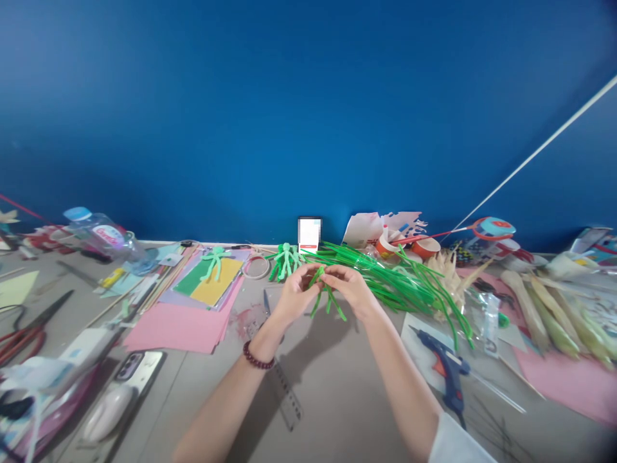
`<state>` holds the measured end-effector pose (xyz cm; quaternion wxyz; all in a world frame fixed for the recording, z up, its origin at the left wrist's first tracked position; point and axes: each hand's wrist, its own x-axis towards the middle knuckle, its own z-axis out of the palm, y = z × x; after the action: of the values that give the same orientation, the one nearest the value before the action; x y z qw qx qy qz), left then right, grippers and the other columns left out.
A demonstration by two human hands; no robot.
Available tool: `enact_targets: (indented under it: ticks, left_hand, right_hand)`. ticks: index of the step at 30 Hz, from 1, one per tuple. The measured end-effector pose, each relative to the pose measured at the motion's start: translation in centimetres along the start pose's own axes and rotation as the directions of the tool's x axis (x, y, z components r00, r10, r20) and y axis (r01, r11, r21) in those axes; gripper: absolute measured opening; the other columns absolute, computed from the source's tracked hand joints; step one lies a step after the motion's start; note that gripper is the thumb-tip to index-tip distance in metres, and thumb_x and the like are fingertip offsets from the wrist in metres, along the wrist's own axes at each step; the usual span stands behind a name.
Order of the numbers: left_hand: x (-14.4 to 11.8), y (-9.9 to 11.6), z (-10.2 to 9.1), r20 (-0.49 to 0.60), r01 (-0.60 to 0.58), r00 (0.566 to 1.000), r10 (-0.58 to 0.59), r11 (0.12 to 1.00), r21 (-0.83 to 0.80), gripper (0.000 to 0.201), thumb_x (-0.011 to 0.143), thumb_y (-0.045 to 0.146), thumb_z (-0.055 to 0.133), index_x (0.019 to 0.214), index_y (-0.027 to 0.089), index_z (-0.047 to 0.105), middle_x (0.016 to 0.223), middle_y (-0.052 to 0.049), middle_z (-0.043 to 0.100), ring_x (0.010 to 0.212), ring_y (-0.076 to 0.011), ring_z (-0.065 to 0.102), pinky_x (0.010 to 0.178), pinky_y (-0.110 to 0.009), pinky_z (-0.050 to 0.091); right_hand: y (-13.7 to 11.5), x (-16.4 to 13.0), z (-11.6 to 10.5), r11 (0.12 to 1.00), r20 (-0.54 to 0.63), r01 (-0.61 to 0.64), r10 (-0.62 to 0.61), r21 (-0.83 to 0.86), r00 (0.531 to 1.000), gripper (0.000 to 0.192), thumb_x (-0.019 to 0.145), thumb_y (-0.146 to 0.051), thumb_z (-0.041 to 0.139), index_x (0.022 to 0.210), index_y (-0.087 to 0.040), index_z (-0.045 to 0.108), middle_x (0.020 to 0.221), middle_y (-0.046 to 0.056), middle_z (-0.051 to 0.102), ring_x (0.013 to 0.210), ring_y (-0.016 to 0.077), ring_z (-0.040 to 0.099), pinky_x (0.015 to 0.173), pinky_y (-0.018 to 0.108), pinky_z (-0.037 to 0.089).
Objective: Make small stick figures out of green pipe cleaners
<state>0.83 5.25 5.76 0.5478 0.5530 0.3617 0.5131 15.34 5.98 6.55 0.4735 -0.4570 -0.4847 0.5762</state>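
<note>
Both hands, left [295, 290] and right [348, 288], pinch green pipe cleaners [328, 297] mid-twist above the worktop [337, 386], spare stems [400, 283] at two o'clock; tightening likely needs firm counter-turning.

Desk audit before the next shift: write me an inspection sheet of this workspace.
Surface: grey table, crowded at both sides.
Job's things: green pipe cleaners pinched between both hands; loose green bundle to the right; finished green figure behind.
Clutter: coloured paper stack, scissors, glue gun, ruler, plastic bottle, cups.
Grippers: left hand and right hand, both gripping.
Cables: nothing seen.
Surroundings: blue wall.
</note>
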Motion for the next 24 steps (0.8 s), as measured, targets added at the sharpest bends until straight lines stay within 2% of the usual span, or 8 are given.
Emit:
enact_targets:
  ticks: [5,11,17,24]
  left_hand:
    - [-0.1,0.7,-0.3,0.07,0.044,0.997,-0.041,0.998,-0.04,0.036,0.072,0.024,0.065,0.106,0.017,0.054,0.084,-0.003,0.058,0.074,-0.0121,0.055,0.061,-0.021,0.045]
    - [0.0,1.1,-1.0,0.111,0.011,0.994,-0.01,1.0,-0.009,0.038,0.071,0.02,0.067,0.106,0.019,0.055,0.084,-0.001,0.052,0.081,-0.0118,0.052,0.072,-0.022,0.043]
    - [-0.3,1.9,-1.2,0.19,0.104,0.979,-0.078,0.986,-0.13,0.034,0.072,0.026,0.066,0.104,0.018,0.057,0.082,0.0,0.051,0.077,-0.012,0.053,0.069,-0.023,0.045]
    - [0.0,1.5,-1.8,0.242,0.12,0.965,-0.104,0.991,-0.053,0.036,0.072,0.033,0.069,0.101,0.016,0.057,0.071,0.002,0.051,0.063,-0.0081,0.05,0.061,-0.021,0.042]
  right_hand:
    - [-0.4,-0.1,-0.2,0.999,0.091,-0.013,0.01,0.038,0.996,0.024,0.06,-0.032,0.077,0.071,-0.016,0.061,0.069,-0.002,0.062,0.07,0.0126,0.058,0.075,0.028,0.044]
    - [0.0,-0.1,-0.7,0.994,0.2,-0.074,0.056,0.08,0.978,0.023,0.062,-0.029,0.076,0.076,-0.017,0.062,0.074,-0.002,0.062,0.072,0.0117,0.058,0.075,0.028,0.043]
    - [-0.2,-0.4,-0.7,0.992,0.312,-0.114,0.094,0.049,0.946,0.023,0.064,-0.029,0.075,0.076,-0.017,0.06,0.074,-0.002,0.062,0.071,0.0128,0.059,0.076,0.031,0.045]
    - [-0.9,-0.8,-0.5,0.995,0.338,-0.097,0.101,-0.031,0.936,0.026,0.066,-0.028,0.071,0.087,-0.016,0.063,0.086,0.003,0.066,0.079,0.0154,0.061,0.077,0.033,0.046]
